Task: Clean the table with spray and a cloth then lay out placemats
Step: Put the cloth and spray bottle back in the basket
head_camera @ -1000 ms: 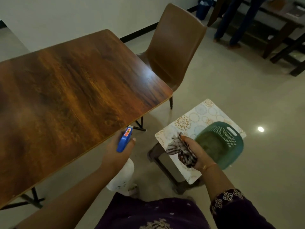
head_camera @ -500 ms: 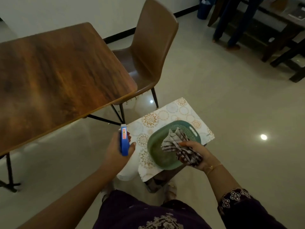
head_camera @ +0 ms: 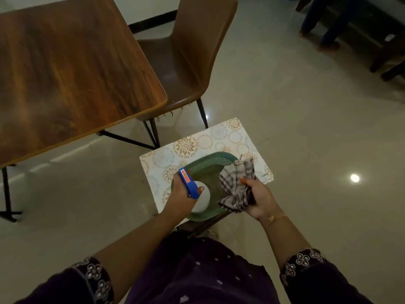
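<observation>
Hovering over the green basket on the placemats, near the table, the spray bottle is gripped by the curled fingers of the left hand and the cloth by the right hand, so the basket may be tipped if loaded off-centre.

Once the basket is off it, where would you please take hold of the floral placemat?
Probably pinch the floral placemat at its bare far edge, coming from the chair side: it lies flat, and the green basket covers its near part. First free a hand: the left hand grips the spray bottle, the right hand the cloth.
</observation>
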The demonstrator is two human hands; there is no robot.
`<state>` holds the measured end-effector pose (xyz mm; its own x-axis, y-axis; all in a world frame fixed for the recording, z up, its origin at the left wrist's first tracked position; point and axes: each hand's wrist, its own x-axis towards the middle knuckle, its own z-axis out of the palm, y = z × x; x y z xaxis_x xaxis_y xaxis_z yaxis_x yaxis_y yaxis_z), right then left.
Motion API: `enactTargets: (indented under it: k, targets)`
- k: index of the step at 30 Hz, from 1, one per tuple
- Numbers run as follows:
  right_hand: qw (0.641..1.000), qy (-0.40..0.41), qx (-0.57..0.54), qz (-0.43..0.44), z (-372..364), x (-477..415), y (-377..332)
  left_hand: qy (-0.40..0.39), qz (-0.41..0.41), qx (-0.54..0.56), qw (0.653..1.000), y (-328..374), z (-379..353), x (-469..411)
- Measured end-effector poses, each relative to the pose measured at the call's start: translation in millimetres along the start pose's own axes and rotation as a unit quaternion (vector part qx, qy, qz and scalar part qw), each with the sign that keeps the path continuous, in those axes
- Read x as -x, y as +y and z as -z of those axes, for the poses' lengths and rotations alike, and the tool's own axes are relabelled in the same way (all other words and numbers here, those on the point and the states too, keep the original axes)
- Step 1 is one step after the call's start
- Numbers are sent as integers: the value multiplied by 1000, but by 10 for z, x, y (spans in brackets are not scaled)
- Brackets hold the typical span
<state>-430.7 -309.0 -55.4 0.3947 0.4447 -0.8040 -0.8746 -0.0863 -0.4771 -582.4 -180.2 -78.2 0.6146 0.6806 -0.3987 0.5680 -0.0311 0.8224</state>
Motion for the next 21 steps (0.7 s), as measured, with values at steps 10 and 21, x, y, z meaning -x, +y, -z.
enactTargets:
  k: [10, 21]
  targets:
    - [999, 31, 24, -23, 15, -254, 19, -22, 12, -78, 997, -363, -124, -288]
    - [999, -35, -5, -38, -141, -98, -141, -26, 23, -89, 995, -306, 226, -173]
